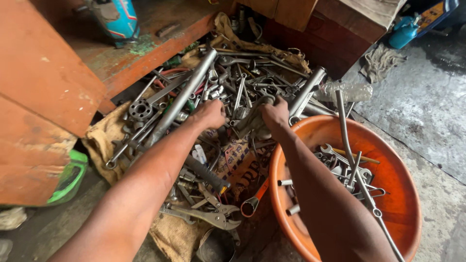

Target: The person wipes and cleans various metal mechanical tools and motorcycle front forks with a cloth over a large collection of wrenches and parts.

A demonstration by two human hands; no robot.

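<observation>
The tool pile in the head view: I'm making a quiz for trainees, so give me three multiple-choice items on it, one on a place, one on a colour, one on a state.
1. Where does the basin sit relative to the tool pile?
A. To its right
B. To its left
C. On top of it

2. What colour is the basin?
A. Blue
B. Orange
C. White

3. What are the two hands doing?
A. Resting on the floor
B. Both inside the basin
C. Both down in the tool pile

Answers:
1 A, since the basin lies right of the pile, under the right forearm.
2 B, as its rim and inside show orange.
3 C, because the left hand and the right hand are both among the wrenches on the sacking.
</observation>
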